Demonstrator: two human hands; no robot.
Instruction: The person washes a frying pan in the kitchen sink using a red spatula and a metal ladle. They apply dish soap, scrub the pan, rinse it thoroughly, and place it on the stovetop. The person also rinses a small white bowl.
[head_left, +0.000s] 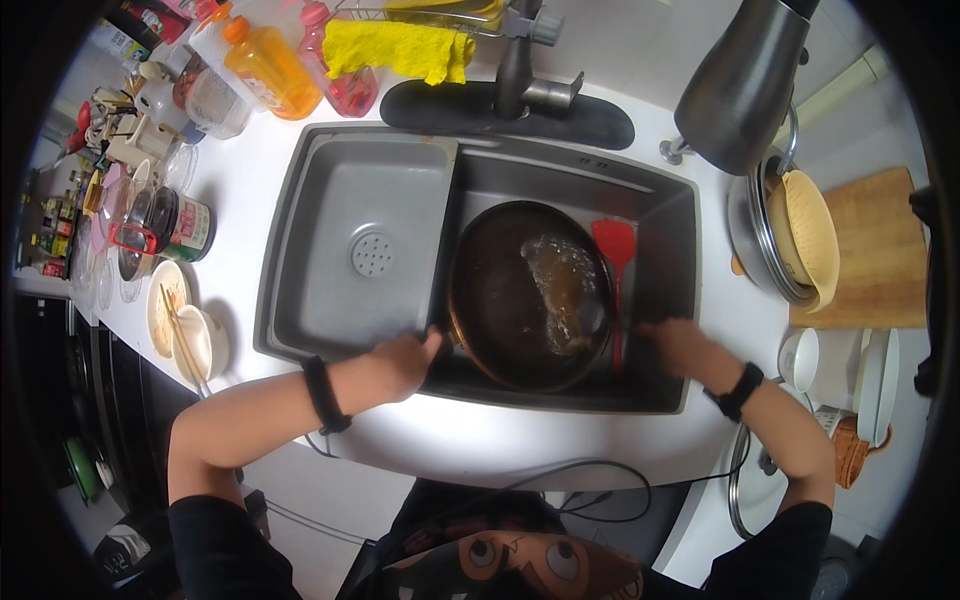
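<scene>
A dark round frying pan (495, 300) lies in the right basin of the grey sink, with a pool of bubbly water on its right side. My left hand (401, 364) is closed around something at the pan's left edge, which looks like its handle; the hand hides most of it. Over the basin's right part is my right hand (675, 346), blurred, near the pan's right side; what its fingers hold, if anything, is unclear. Between pan and right wall rests a red spatula (615, 244), its blade away from me.
The left basin (330, 210) has a round drain strainer. Behind stands the dark faucet (514, 82). Bowls with chopsticks (201, 341) and a jar (187, 229) stand left. Right are nested pots with a yellow colander (814, 232), a wooden cutting board (877, 247) and a glass lid (761, 480).
</scene>
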